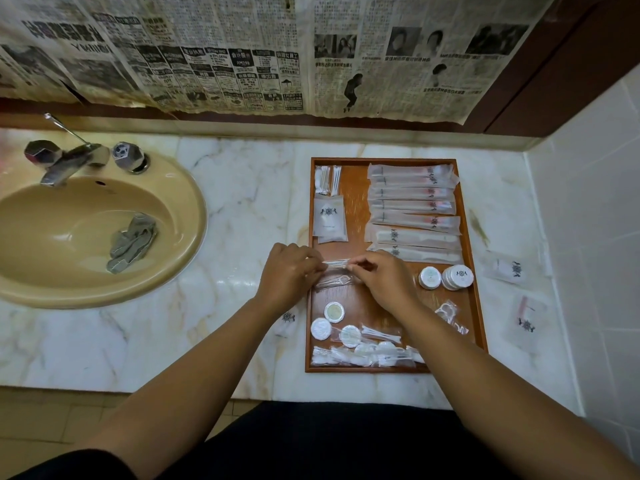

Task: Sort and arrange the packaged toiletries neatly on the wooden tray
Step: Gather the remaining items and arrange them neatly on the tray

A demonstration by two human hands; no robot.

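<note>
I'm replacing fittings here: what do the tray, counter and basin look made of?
Tray: wood, reddish-brown grain, slight sheen.
Counter: polished marble or a lookalike, white with grey-tan veins and glare.
Basin: probably glazed ceramic, glossy beige with highlights.

I see both arms extended forward, left hand [289, 271] and right hand [382, 277] close together, fingertips pinched, facing each other.

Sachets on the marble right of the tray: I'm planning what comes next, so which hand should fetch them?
Right, probably. The right hand is over the tray, nearer the two sachets; the left hand is at the tray's left edge. Both currently hold a clear packet.
</note>
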